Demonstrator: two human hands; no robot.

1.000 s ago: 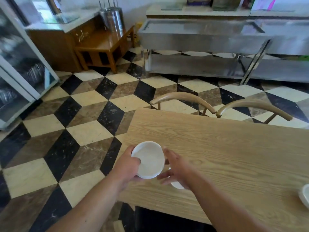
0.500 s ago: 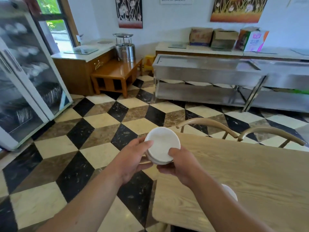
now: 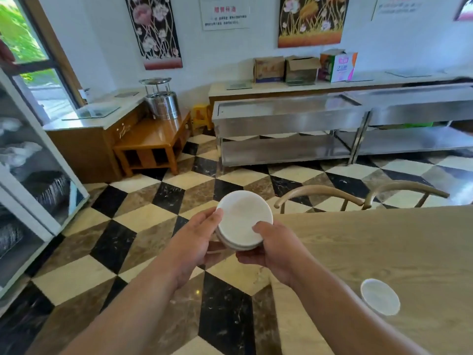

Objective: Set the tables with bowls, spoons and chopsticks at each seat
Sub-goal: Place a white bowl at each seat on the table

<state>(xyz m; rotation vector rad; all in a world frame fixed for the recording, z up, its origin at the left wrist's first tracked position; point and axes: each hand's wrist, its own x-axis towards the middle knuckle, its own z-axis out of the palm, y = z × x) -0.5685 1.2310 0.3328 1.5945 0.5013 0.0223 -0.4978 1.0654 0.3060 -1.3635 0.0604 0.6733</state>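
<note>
While the left hand (image 3: pixel 194 242) pinched the rim of the stack of white bowls (image 3: pixel 243 221) and the right hand (image 3: pixel 276 252) cupped it from beneath, the stack hung over the floor (image 3: pixel 143 226) just off the corner of the table (image 3: pixel 384 239). It looked hard, glossy, breakable and fairly light, best gripped at the rims. How many bowls it held was unclear, its underside hidden; a single bowl (image 3: pixel 380 297) sat on the table

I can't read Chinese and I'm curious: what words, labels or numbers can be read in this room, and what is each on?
"用餐标准", seemingly, in red on the white wall notice; its smaller lines are blurred.
"2" on the colourful box; the rest unreadable.
Too blurred: the second notice and the cardboard boxes.
</note>
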